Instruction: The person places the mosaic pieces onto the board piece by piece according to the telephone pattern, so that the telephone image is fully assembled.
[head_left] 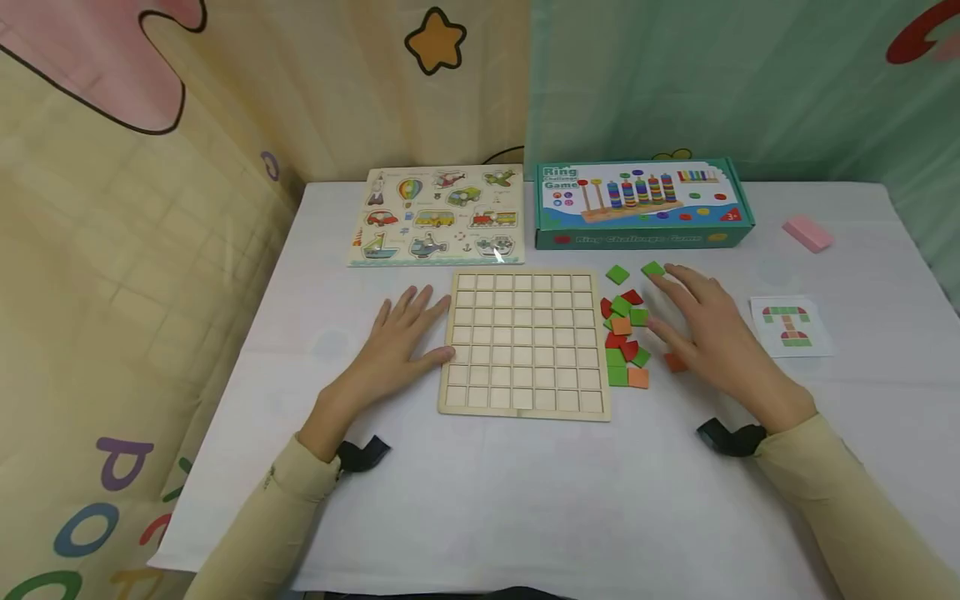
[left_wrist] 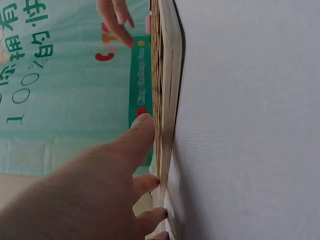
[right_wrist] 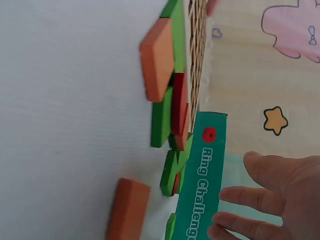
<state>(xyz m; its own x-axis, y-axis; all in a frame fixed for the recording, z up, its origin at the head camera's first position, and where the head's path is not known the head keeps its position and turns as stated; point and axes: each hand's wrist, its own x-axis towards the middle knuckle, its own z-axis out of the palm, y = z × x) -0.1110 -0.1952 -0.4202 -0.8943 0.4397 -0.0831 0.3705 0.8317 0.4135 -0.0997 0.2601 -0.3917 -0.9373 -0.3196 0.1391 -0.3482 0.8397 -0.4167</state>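
Observation:
A square wooden grid board lies on the white table, its cells bare wood. My left hand rests at its left edge with fingers spread, thumb and index fingertip at the rim. To the board's right is a loose heap of green, red and orange tiles, some overlapping. Just right of this heap hovers my right hand, fingers apart and holding nothing. Near its index fingertip lies a green tile; an orange tile lies partly hidden under the hand. In the right wrist view, the thumb and fingers are spread.
A vehicle picture puzzle and a green Ring Challenge Game box stand along the back. On the right are a pink block and a pattern card with a coloured tile design. Patterned curtains hang behind the table.

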